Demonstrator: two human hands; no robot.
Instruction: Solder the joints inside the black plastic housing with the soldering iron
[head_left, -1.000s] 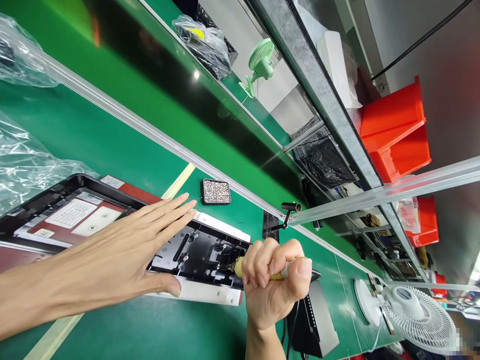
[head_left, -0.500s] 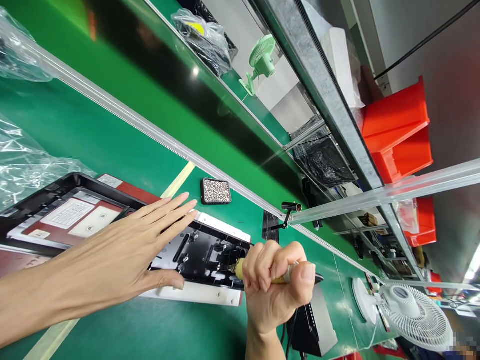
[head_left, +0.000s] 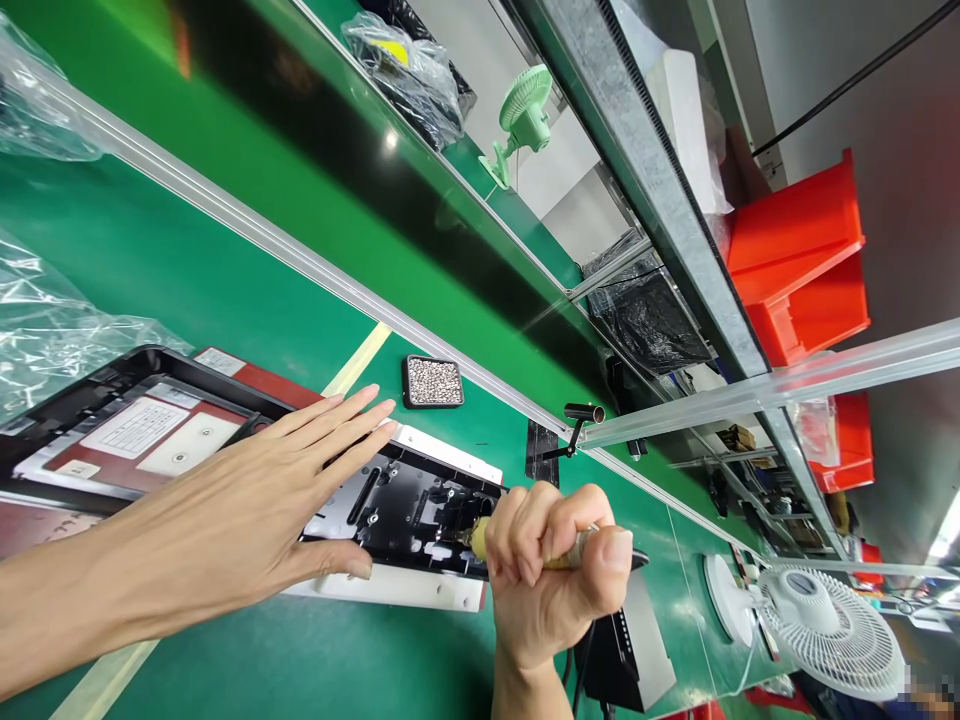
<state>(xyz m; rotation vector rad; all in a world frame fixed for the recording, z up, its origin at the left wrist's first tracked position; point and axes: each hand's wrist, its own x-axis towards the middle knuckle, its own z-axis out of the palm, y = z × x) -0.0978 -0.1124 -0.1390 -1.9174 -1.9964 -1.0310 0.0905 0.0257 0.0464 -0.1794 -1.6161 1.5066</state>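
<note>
My left hand [head_left: 255,500] is open, fingers stretched out and thumb apart, resting across a long black plastic housing [head_left: 397,500]. My right hand [head_left: 555,560] is closed around the yellow handle of a soldering iron [head_left: 480,537], with the thumb over its rear end. The iron's tip points left into the right part of the housing; its exact contact point is too small to make out. The housing lies on a white fixture block [head_left: 405,587]. Beyond it sits a small black tray [head_left: 433,382] of tiny metal pieces.
A black box with cables [head_left: 630,640] stands right of my right hand. A black tube holder [head_left: 583,413] is by the metal rail. Clear plastic film [head_left: 67,310] lies at left, a white fan [head_left: 825,630] at right. Red bins [head_left: 795,260] hang beyond a metal beam.
Almost nothing differs. Both hands keep their places, and the iron stays in the same part of the housing; the view has shifted very slightly.
</note>
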